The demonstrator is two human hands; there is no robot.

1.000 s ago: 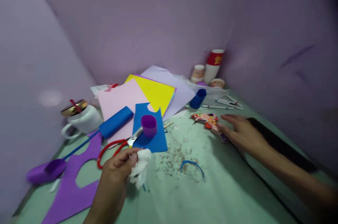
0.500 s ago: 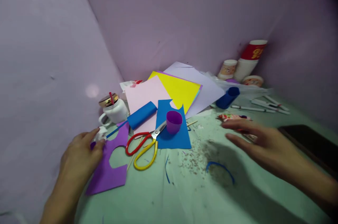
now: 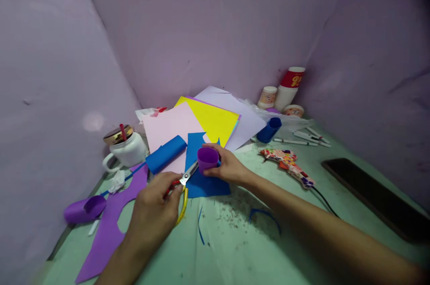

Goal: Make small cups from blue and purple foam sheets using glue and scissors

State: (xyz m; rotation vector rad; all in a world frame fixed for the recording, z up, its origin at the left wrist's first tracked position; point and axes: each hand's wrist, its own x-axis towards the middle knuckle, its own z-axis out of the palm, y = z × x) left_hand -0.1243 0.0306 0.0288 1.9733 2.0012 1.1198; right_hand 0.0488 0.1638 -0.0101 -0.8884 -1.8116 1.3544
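My left hand (image 3: 159, 202) is closed on the scissors (image 3: 185, 179), near their pivot and red handle; the yellow handle hangs below it. The scissor blades point up and right, their tips beside a small purple cup shape (image 3: 207, 159). My right hand (image 3: 225, 165) grips that purple piece from its right side, thumb below and fingers behind. Under both lies a blue sheet (image 3: 210, 187) with a cut top edge. A blue roll (image 3: 166, 154) rests on the pink sheet (image 3: 171, 126) to the left.
At left are a white mug (image 3: 129, 149), a purple cut sheet (image 3: 107, 235) and a purple roll (image 3: 83, 210). On the right, a patterned glue gun (image 3: 289, 164), markers (image 3: 295, 142), a blue tube (image 3: 269, 130), a dark phone (image 3: 372, 195) and paper cups (image 3: 287, 92).
My left hand has moved right from the crumpled white piece and taken the scissors. My right hand has moved left and closed on the purple cup shape. The view has shifted.
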